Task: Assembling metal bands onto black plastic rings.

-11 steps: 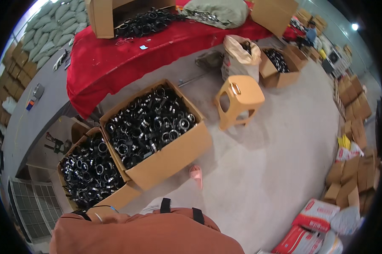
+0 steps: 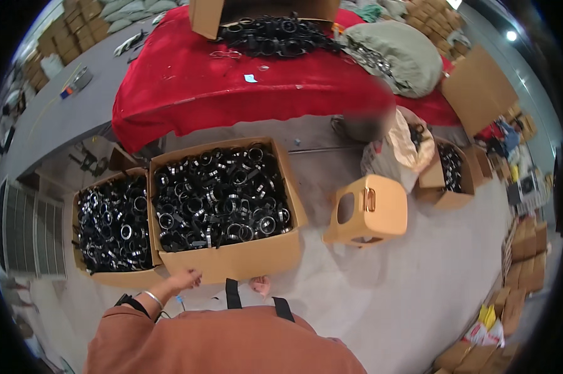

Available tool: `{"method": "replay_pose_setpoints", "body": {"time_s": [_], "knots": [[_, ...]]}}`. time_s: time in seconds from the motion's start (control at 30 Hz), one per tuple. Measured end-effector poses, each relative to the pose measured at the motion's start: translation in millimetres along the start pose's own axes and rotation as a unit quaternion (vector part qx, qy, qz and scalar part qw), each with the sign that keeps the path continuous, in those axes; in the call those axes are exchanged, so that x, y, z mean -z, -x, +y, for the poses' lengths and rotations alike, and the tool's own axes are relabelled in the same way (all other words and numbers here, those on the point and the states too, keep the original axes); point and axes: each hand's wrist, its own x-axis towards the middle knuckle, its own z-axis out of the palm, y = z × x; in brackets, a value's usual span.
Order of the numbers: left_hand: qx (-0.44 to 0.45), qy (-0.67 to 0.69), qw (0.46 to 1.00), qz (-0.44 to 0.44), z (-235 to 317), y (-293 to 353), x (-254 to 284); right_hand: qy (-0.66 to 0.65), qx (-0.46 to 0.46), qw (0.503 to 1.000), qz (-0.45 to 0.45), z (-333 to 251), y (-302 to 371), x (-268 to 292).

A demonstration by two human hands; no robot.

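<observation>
My left hand (image 2: 186, 280) is out in front of my body, just before the near wall of a large cardboard box (image 2: 250, 258). Nothing shows in its loosely bent fingers, and I cannot tell whether it touches the box. That box is filled with black ring-shaped parts (image 2: 222, 196) with shiny silver rims. Against its left side stands a smaller cardboard box (image 2: 122, 277), heaped with similar black parts (image 2: 116, 218). My right hand is out of view.
A yellow plastic stool (image 2: 384, 206) stands right of the boxes. Behind is a red-covered table (image 2: 188, 93) bearing more black parts (image 2: 281, 34). An open sack (image 2: 390, 159) and another filled box (image 2: 453, 199) stand at right. A metal grille (image 2: 32, 227) is at left.
My view has shifted, with the boxes now nearer my body's front and the stool lower. My left hand and forearm have come into view beside the large box.
</observation>
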Motion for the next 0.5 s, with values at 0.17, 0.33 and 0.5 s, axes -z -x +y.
{"method": "replay_pose_setpoints", "body": {"time_s": [0.17, 0.33, 0.5], "knots": [[-0.028, 0.013, 0.993, 0.117, 73, -26, -23, 0.074, 0.058, 0.995, -0.04, -117, -59, 32], [-0.093, 0.008, 0.983, 0.159, 155, -45, -67, 0.139, 0.145, 0.976, -0.088, -181, -178, 73], [-0.119, 0.1, 0.97, 0.185, 283, -43, -118, 0.298, 0.348, 0.889, -0.012, -396, -275, 93]]}}
